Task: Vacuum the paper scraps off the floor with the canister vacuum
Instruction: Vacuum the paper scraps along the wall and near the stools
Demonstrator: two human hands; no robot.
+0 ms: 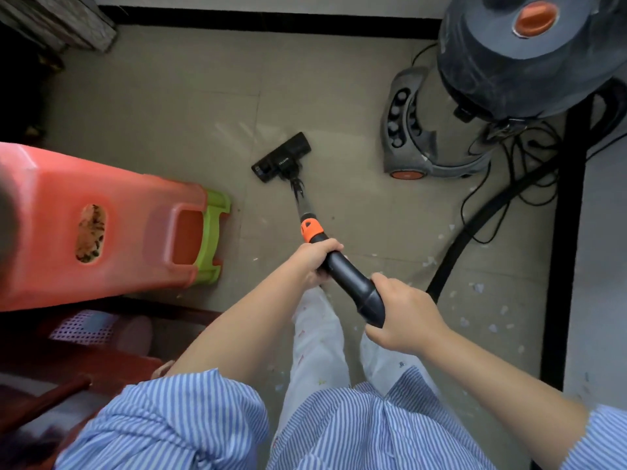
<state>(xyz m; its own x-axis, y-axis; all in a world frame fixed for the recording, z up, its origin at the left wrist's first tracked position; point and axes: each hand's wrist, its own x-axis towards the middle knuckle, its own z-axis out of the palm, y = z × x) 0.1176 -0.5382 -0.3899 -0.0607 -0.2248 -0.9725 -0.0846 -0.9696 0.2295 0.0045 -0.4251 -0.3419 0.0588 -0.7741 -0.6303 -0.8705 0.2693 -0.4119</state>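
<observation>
- so the person has both hands on the wand (342,271). left hand (317,257) is wrapped round the black tube just below the orange collar (312,230), fingers curled tight on it.
- right hand (403,317) grips the fat back end of the handle where the hose (475,228) comes off, thumb and fingers closed round it too.
- floor head (281,157) sits flat on the floor (169,96) at about 12 o'clock from the hands, angled a bit toward 10.
- the canister vacuum (522,59) itself is parked up at 1 to 2 o'clock, well apart from the head, with its cord (519,157) in a loose tangle beside the base.
- the tiles right around the head look pretty clean, only faint smears, so my guess is that patch is already done.
- what's left: most of the paper scraps (475,286) are scattered at 3 to 4 o'clock, near the hose and the dark strip, plus a few tiny bits by the person's legs at 6 o'clock and one or two near the red stool (101,225) at 8 to 9.
- i'd call it maybe halfway. the head is pointing away from the messiest bit, so it would need swinging round to the right side.
- hose lies right through the scraps, could hide some.
</observation>
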